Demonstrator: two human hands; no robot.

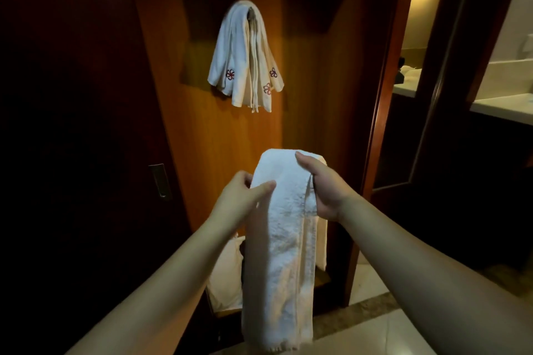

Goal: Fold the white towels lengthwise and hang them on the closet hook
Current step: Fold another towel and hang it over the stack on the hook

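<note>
While the folded white towel (284, 239) hangs down in a long narrow strip out in front of the closet, both hands have it up near its top fold. Left hand (245, 196) pinches the left edge, thumb across the front and fingers curled behind. Right hand (320, 184) is wrapped around the right edge, thumb laid over the top, fingers closed behind the cloth. The bottom hem drops almost to the floor.

Straight above that towel, a bunch of hung towels (246, 57) is already draped over the closet hook (251, 10), a few with little red and purple flower embroidery at the corners. They sit against a warm orange wood panel (202, 138), pretty dim lighting overall. Left of the towel is a dark door with a metal recessed handle (160, 181). Below and just left, some pale cloth (226, 277) sits low in the closet, can't tell what it is. Right of the towel, beige floor tile (372, 282), then a doorway to a lit room with a pale countertop (501, 106).
</note>
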